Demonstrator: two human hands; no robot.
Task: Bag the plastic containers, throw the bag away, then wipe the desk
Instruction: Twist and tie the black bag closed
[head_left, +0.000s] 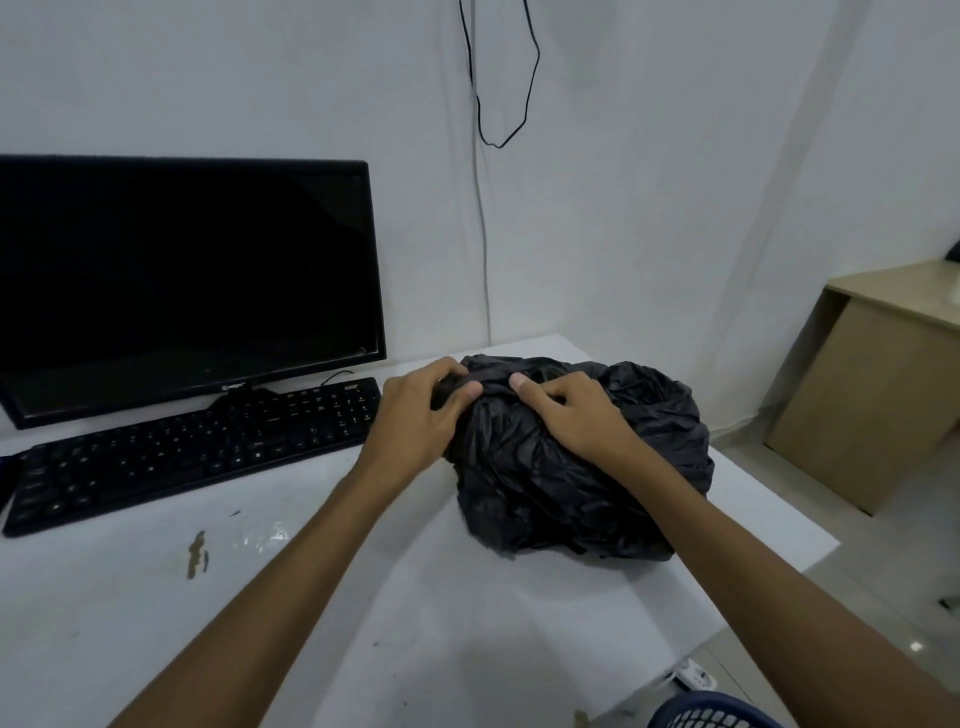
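Bag (587, 467) (black, crumpled) in left hand (415, 415) and right hand (571, 410), fingers curled.

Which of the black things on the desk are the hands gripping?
The crumpled black plastic bag, right of the keyboard. Left hand and right hand pinch its top; keyboard and monitor sit untouched.
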